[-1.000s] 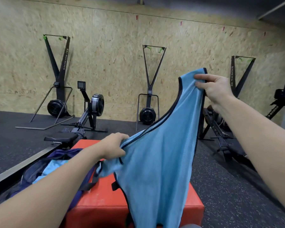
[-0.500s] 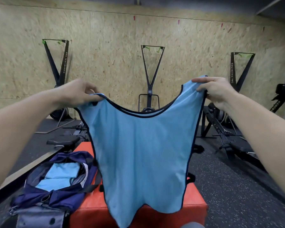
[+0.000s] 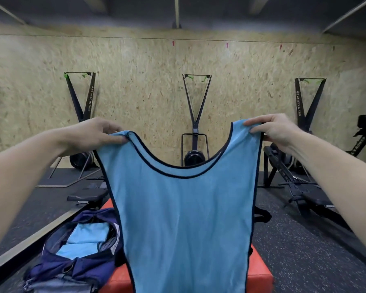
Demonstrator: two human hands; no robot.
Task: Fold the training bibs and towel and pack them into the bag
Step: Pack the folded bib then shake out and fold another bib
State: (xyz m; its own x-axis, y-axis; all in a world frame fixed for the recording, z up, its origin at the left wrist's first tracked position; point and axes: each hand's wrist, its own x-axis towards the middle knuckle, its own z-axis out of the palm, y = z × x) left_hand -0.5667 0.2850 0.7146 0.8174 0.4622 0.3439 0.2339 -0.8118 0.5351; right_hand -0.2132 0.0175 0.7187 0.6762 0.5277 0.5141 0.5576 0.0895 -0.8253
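A light blue training bib [image 3: 184, 218] with dark piping hangs spread out flat in front of me, neck opening at the top. My left hand [image 3: 93, 134] pinches its left shoulder strap and my right hand [image 3: 270, 130] pinches the right one, both at chest height. Below left, an open navy bag [image 3: 76, 263] lies partly on a red box [image 3: 258, 275]; folded light blue fabric [image 3: 87, 240] shows inside it. The hanging bib hides most of the box top.
Three upright black ski machines [image 3: 195, 123] stand against the chipboard wall. A rowing machine [image 3: 300, 187] sits on the right and a black bench seat [image 3: 87, 195] on the left. Dark speckled rubber flooring surrounds the box.
My left hand rose from low by the bag to level with the right, stretching the bib out flat. The bib now hangs squarely between both hands.
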